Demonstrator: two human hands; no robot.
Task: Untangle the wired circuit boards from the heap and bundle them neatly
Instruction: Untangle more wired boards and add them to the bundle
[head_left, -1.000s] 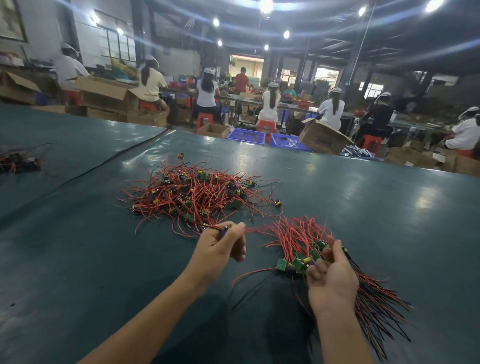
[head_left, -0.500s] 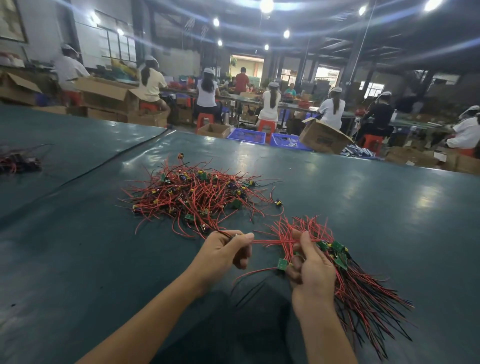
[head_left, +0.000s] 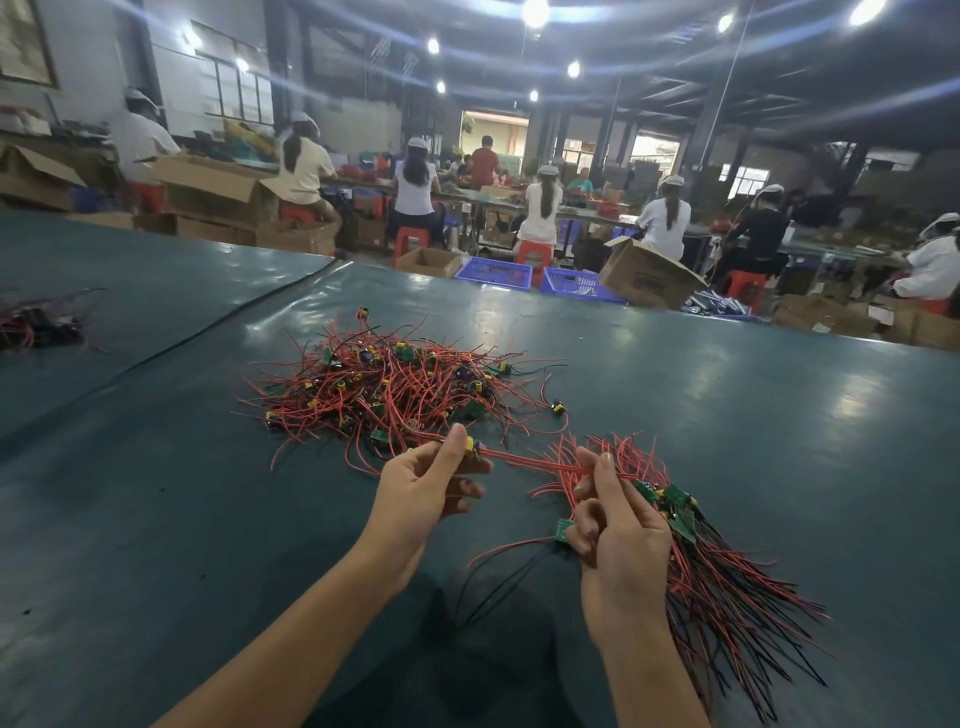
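**Left hand** (head_left: 426, 488): thumb and forefinger pinch one small circuit board (head_left: 470, 446) with a yellow component. The other fingers are loosely curled beneath.

**Lead pair** (head_left: 530, 460): thin red insulated wire, drawn nearly straight from that board across to the right hand.

**Right hand** (head_left: 621, 530): fingers curl round the gathered bundle (head_left: 727, 582), and thumb and forefinger nip the far end of the lead pair.

**Bundle**: small green rectangular boards clustered at the grip. Red and black leads lie roughly parallel and fan out onto the table to the right. Loose tips splay, and no tie is visible.

**Heap** (head_left: 395, 389): lies on the table just beyond the left hand. It is a dense tangle of springy red wire, with green boards and yellow and dark parts scattered through it.

**Progress, as judged**: a fair share is already sorted into the bundle, and one unit is in hand between heap and bundle. The heap looks the larger lot, so most of the untangling remains, and so does any tying.

**Table cover** (head_left: 753, 415): smooth dark teal sheet, glossy under the lamps, with a seam running to the left.

**Second clump** (head_left: 36, 322): similar wires, at the far left edge, well apart.

**Beyond the table**: cardboard cartons (head_left: 649, 275), blue crates (head_left: 493, 271) and seated workers.
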